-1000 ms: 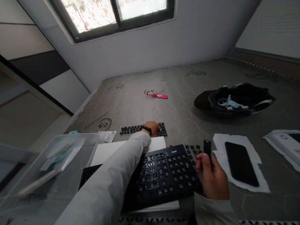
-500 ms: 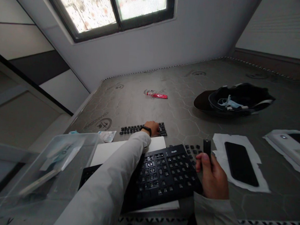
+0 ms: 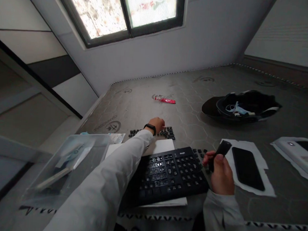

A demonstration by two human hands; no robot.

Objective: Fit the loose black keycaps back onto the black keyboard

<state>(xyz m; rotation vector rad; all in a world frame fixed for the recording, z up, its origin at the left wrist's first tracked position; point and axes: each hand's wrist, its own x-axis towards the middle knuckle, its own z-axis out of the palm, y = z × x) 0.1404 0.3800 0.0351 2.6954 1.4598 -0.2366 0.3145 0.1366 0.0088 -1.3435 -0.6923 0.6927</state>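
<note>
My left hand (image 3: 157, 123), with a dark band on its wrist, is closed over loose black keycaps (image 3: 170, 133) laid out in rows beyond the keyboard. Its fingers curl downward, and what is in them is hidden. A short black bar (image 3: 223, 149) is gripped in my right hand (image 3: 221, 174), tilted up to the right. The black keyboard (image 3: 184, 172) lies before me with many keycaps off and its key sockets bare. My left forearm covers its left part. More loose keycaps (image 3: 198, 153) lie between the keyboard and my right hand.
White sheets (image 3: 164, 146) lie under the keyboard. A clear plastic box (image 3: 96, 138) with packets stands at the left. To the right are a dark phone (image 3: 248, 168) on white paper and a white device (image 3: 296, 154). Farther back lie a black cap (image 3: 212, 106) and a red item (image 3: 168, 100).
My left hand has lifted slightly off the rows of keycaps. In my right hand the black bar has turned from upright to leaning right. The whole view has shifted a little.
</note>
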